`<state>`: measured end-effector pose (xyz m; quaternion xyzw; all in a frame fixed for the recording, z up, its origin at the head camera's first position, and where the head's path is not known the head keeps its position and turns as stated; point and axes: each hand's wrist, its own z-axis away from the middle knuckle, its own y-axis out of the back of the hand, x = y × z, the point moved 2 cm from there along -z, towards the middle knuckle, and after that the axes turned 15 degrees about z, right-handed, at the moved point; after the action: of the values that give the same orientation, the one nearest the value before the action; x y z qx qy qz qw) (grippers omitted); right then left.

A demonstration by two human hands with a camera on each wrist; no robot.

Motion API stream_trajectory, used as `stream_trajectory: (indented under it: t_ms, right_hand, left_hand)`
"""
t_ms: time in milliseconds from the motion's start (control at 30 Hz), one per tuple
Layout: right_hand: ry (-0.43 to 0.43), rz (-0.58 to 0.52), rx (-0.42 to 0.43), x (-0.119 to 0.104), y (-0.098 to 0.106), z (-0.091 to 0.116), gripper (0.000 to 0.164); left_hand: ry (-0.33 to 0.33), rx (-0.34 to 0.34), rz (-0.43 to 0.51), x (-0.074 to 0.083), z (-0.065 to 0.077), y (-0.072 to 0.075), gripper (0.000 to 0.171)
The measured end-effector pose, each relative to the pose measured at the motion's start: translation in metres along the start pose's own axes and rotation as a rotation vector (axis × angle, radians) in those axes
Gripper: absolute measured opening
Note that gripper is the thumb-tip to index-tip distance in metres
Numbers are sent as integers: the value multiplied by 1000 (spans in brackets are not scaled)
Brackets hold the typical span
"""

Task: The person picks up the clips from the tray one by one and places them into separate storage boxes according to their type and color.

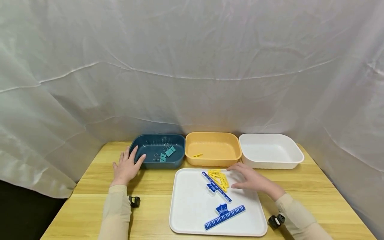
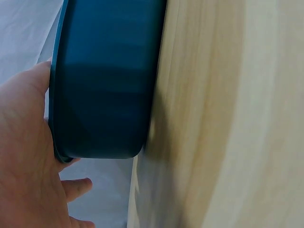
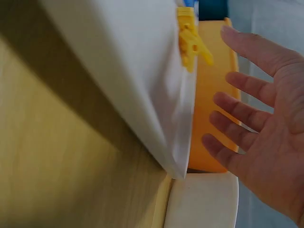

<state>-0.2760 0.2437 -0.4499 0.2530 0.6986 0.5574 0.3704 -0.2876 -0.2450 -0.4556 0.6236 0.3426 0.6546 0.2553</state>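
Observation:
My left hand (image 1: 125, 168) rests over the left front corner of the dark blue bin (image 2: 104, 90), fingers spread, thumb across the rim. Two teal binder clips (image 1: 170, 151) lie inside that bin. Above the right part of the white tray (image 1: 187, 200), my right hand (image 1: 250, 180) hovers with spread fingers, holding nothing. Just left of its fingertips is a pile of yellow clothespins (image 1: 222, 181). One long blue clip (image 1: 216, 187) with a piano-key pattern lies against the pile; a second such clip (image 1: 225, 216) lies nearer the tray's front.
Beside the blue bin stand a yellow-orange bin (image 1: 213, 162) with one yellow clothespin (image 1: 197, 155) in it, and a white bin (image 1: 271, 164) at the right. All three line the back of the wooden table (image 1: 150, 213), before a pale curtain (image 1: 192, 100).

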Motion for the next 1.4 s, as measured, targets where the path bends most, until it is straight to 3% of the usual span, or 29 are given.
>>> stream_trajectory:
  t_ms: [333,667,1400]
  right_hand:
    - [112,144,25,-7,-6,-11,65]
    - [117,171,-26,-11,-10,-18,66]
    - [110,192,0,-11,-16,-19,63]
  left_hand:
    - [-4,7,7,-1,-2,-2,77]
    - [-6,6,2,2,-2,-3,77]
    - [8,4,5,0,-1,-1,77]
